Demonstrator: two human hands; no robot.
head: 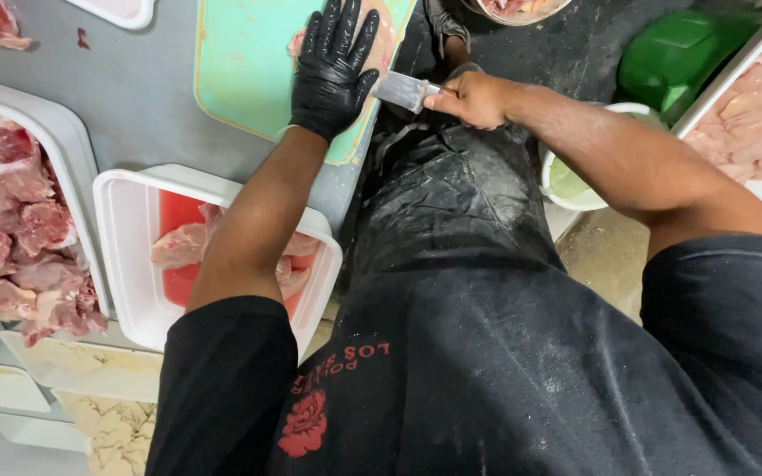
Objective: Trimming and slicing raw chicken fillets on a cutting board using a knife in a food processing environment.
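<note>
Grey metal counter (134, 97), bearing all listed items. Large white rectangular tray (77, 176) at the far left, heaped with raw red meat pieces (11, 247), uncut as far as can be seen. White rectangular plastic tub (125, 256) beside it, holding pink liquid and a few pale meat pieces (178, 245), partly hidden under the forearm. Second white tray of pale cut meat (756, 115) at the far right, well filled. Pale green plastic cutting board (240, 70), near the counter's edge. Pale raw meat piece (384, 40) on the board, mostly covered; whether it is cut through cannot be told. Left hand (335, 70) in a black glove, fingers spread, pressed flat on that piece. Right hand (474, 99), bare, closed around the handle of a steel-bladed knife (403, 90), blade level, entering the piece's side beneath the gloved palm. Judged state: one piece mid-slice; much of the red heap apparently left.
</note>
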